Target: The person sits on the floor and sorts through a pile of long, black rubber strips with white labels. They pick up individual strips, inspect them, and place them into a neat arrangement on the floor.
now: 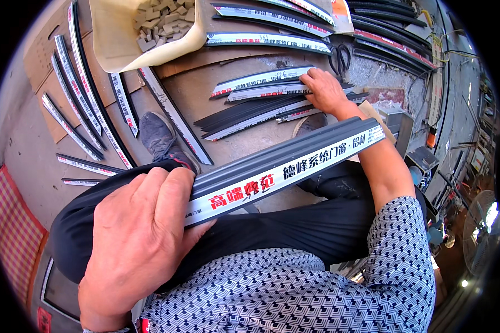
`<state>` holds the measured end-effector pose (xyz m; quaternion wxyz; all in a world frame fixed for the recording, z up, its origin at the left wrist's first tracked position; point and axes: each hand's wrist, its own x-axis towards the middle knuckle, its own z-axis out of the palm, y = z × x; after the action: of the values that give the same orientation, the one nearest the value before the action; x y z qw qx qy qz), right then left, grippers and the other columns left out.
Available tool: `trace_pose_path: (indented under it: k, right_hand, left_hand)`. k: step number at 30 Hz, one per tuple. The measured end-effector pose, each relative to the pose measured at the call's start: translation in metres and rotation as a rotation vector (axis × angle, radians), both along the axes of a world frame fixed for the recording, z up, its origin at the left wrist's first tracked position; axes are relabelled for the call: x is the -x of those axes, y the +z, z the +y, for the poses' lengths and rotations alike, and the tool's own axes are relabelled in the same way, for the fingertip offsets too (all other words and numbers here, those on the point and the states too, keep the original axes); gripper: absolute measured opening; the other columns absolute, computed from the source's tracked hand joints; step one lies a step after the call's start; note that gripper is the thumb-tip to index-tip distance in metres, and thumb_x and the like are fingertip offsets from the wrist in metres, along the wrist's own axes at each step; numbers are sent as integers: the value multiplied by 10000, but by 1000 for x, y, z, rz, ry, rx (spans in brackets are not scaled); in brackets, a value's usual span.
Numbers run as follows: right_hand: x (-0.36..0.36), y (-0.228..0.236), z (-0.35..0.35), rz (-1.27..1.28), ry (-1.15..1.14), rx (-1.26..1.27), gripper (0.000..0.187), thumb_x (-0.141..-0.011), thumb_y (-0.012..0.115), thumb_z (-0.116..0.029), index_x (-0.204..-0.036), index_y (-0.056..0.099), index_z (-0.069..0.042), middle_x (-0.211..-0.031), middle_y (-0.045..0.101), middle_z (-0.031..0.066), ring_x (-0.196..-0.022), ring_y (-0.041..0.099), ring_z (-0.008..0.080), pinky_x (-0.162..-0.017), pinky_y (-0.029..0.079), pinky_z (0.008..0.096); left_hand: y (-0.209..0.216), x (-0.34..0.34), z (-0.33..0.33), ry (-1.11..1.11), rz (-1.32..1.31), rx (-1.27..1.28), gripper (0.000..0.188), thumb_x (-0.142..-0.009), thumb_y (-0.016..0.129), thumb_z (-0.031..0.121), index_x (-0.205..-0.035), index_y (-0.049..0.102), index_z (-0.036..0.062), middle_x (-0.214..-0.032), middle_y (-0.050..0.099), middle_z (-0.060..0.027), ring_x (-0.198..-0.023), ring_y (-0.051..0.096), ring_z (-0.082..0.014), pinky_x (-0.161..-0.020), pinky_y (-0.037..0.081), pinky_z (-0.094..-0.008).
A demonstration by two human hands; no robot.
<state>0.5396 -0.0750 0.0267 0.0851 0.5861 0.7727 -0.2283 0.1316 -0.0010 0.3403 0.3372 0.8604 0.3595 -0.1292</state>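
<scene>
My left hand (141,236) is closed round the near end of a dark grey aluminium profile (283,158), ribbed on top and faced with white printed film. The profile slants across my lap up to the right, and its far end passes in front of my right forearm. Further off, my right hand (328,91) reaches down to the floor, its fingers closed on the right end of a shorter film-faced profile (264,80). Right below lie several more dark profiles (250,116), side by side. My right fingertips are partly hidden.
A cream bin (108,41) of small beige blocks (164,25) stands at the far left. Black-handled scissors (340,58) lie beyond my right hand. Film-faced profiles (83,83) are spread on the left floor, around my shoe (158,136). A fan (480,233) stands at the right.
</scene>
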Motion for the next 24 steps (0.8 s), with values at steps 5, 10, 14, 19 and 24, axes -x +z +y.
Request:
trace_pose_path:
  k: [5, 10, 14, 19, 24]
  right_hand:
    - [2, 3, 3, -17, 11, 11, 400, -825, 797, -112, -1194, 644, -107, -1120, 594, 114, -1121, 604, 327, -973, 490, 458]
    - [3, -1, 2, -16, -6, -19, 410, -821, 802, -121, -1201, 648, -116, -1109, 597, 116, -1119, 607, 324, -978, 489, 453]
    - [2, -1, 3, -1, 39, -29, 423, -832, 808, -132, -1223, 648, -131, -1108, 603, 112, -1115, 611, 321, -996, 485, 449]
    - [4, 2, 7, -38, 60, -33, 442, -852, 819, -154, -1259, 648, -143, -1103, 607, 113, -1114, 611, 314, -1031, 476, 446]
    - [6, 0, 9, -23, 24, -20, 459, -853, 822, -156, -1278, 648, -144, -1105, 608, 114, -1114, 611, 316, -1034, 478, 450]
  left_hand:
    - [-1, -1, 0, -5, 16, 4, 579, -793, 894, 216, -1249, 583, 38, -904, 568, -102, -818, 624, -285, -737, 487, -409]
    - [0, -2, 0, -6, 24, 1, 584, -797, 892, 228, -1254, 581, 38, -923, 576, -109, -831, 628, -288, -752, 489, -410]
    - [-1, -1, -1, -4, 32, -6, 599, -795, 896, 234, -1264, 579, 38, -939, 588, -114, -847, 634, -291, -768, 491, -414]
    - [-1, -3, -1, -4, 56, 10, 600, -800, 899, 239, -1267, 581, 38, -957, 603, -115, -860, 640, -290, -780, 492, -411]
    - [2, -2, -2, 0, 57, -4, 589, -811, 894, 253, -1264, 584, 40, -963, 608, -115, -864, 640, -283, -783, 490, -407]
